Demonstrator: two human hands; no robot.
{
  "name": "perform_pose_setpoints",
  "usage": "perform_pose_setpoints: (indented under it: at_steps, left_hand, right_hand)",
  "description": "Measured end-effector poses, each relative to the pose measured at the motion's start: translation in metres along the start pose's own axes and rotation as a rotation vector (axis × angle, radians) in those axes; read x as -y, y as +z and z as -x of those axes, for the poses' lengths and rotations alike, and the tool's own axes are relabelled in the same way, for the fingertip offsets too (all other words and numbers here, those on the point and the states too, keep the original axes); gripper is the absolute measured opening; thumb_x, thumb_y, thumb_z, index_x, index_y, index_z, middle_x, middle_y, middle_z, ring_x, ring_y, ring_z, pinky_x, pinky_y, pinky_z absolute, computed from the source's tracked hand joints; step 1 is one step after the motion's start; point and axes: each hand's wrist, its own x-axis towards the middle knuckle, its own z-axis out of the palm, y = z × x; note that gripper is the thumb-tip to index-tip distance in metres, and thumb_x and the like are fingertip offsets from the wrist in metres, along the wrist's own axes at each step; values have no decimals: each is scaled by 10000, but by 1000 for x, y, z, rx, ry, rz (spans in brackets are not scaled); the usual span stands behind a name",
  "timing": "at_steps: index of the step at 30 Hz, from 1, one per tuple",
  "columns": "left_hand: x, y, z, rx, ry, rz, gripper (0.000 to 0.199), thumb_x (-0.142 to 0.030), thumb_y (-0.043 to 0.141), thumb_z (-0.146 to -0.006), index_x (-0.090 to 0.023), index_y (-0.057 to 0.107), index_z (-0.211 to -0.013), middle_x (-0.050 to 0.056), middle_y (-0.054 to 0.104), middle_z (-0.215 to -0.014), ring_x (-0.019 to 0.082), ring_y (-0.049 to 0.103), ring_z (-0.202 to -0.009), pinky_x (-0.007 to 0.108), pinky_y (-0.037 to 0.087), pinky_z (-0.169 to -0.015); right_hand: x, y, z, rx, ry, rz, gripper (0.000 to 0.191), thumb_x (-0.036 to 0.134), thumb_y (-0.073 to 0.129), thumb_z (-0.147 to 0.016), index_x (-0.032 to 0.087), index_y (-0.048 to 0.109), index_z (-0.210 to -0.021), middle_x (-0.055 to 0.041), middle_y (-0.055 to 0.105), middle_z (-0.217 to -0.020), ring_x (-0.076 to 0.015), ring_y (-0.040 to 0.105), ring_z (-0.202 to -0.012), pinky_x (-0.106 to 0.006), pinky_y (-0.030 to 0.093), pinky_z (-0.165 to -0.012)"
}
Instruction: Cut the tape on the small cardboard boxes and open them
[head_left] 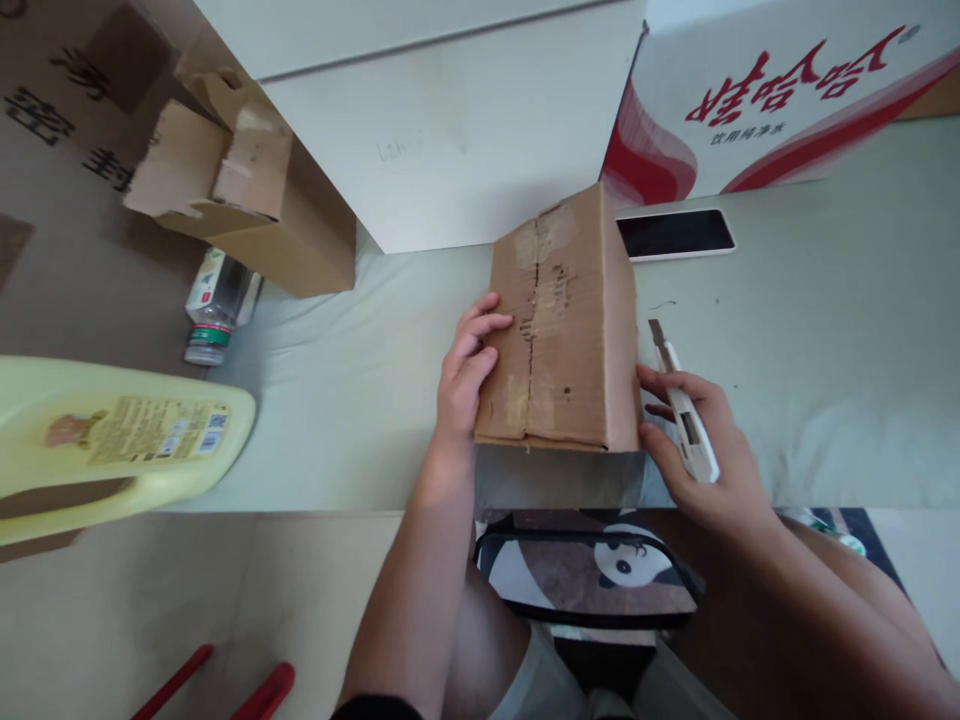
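A brown cardboard box (pixel 566 330), taped along its top seam and marked with dark ink, sits tilted near the front edge of the cloth-covered surface. My left hand (pixel 471 370) grips its left side, fingertips curled onto the top face. At the box's right side, my right hand (pixel 694 425) holds a white utility knife (pixel 686 420) with its blade out, pointing away from me. The fingertips of that hand touch or nearly touch the box's side. The undersides of the box and of my left palm are hidden.
Behind the box stand a large white box (pixel 450 140) and a red-and-white carton (pixel 750 120). A phone (pixel 679 233) lies at the box's far right. To the left are an opened small carton (pixel 300 210), a plastic bottle (pixel 214 310) and a yellow jug (pixel 135 430).
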Motion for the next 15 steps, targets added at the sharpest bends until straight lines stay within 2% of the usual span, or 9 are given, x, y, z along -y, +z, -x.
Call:
perform_pose_setpoints:
  at_steps: [8, 15]
  left_hand:
    - [-3, 0, 2, 20, 3, 6, 414, -582, 648, -840, -310, 716, -1144, 38, 536, -1532, 328, 396, -1508, 528, 265, -1280]
    - [-13, 5, 8, 145, 23, 61, 569, -638, 668, -816, -349, 654, -1305, -1, 348, -1684, 346, 215, -1602, 536, 252, -1293]
  right_hand:
    - [5, 2, -1, -16, 28, 15, 486, 236, 611, -897, 270, 485, -1365, -113, 678, -1297, -279, 695, -1142, -463, 597, -927]
    - [5, 3, 0, -4, 51, 31, 471, 254, 610, -903, 266, 484, -1356, -114, 683, -1305, -284, 693, -1165, -481, 582, -972]
